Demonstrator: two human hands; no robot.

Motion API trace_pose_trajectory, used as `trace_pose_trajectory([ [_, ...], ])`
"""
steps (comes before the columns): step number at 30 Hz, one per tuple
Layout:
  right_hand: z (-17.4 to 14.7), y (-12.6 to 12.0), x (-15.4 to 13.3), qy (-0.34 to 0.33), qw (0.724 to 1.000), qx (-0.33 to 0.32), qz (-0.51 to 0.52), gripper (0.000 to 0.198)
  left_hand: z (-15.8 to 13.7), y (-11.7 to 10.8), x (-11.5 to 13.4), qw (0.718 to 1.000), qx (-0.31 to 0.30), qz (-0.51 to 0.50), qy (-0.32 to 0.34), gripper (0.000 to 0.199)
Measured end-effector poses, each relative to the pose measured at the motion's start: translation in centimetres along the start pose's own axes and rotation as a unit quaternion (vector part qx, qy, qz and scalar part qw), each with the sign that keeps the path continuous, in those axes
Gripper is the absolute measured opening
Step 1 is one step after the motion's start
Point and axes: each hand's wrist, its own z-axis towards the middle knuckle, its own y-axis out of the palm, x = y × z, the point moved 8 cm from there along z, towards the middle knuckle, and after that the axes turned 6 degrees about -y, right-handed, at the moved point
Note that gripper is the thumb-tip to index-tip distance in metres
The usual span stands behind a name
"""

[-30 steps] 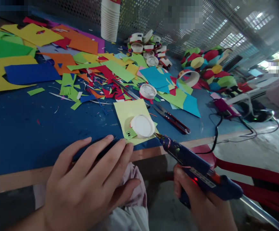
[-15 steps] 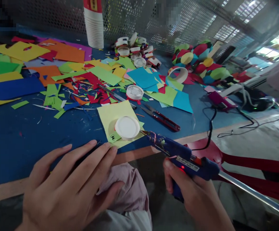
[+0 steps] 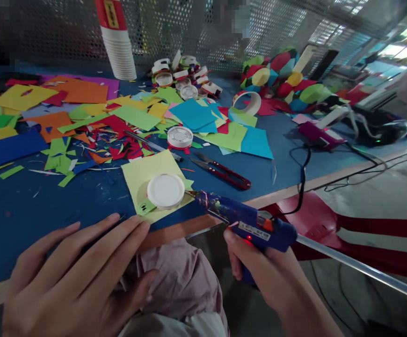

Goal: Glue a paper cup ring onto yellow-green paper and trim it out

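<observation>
My right hand point(image 3: 259, 262) grips a blue hot glue gun point(image 3: 238, 213) with a lit red light and a clear glue stick out of its back. Its nozzle tip meets, or nearly meets, the right edge of a round white cup piece point(image 3: 166, 191). That piece lies on a pale yellow paper square point(image 3: 150, 164), beside a small green paper scrap point(image 3: 145, 207) with two drawn eyes. Flat at the table edge, my left hand point(image 3: 80, 276) has its fingers stretched out, the fingertips at the lower edge of the yellow square.
Thread snips point(image 3: 221, 173), a pen point(image 3: 150, 142) and a round white lid-like piece point(image 3: 180, 137) lie beyond the square. Coloured paper scraps point(image 3: 84, 135) spread leftward. Stacked paper cups point(image 3: 118, 51) and a tape roll point(image 3: 247, 103) stand behind. A black cord point(image 3: 304, 178) hangs over the right edge.
The whole view has shifted, so the table things appear further left. The glue gun's tip stays at the right edge of the white piece, and the left hand keeps its place by the paper.
</observation>
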Motion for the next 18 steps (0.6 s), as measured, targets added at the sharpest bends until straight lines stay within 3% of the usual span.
trace_pose_trajectory([
  [9, 0.21, 0.07, -0.38, -0.003, 1.0, -0.025, -0.005, 0.044, -0.34, -0.05, 0.24, 1.0, 0.014, 0.008, 0.013, 0.074],
  [18, -0.06, 0.08, 0.33, 0.007, 0.998, -0.007, 0.066, 0.036, -0.11, -0.19, 0.3, 1.0, 0.001, -0.003, 0.008, 0.072],
])
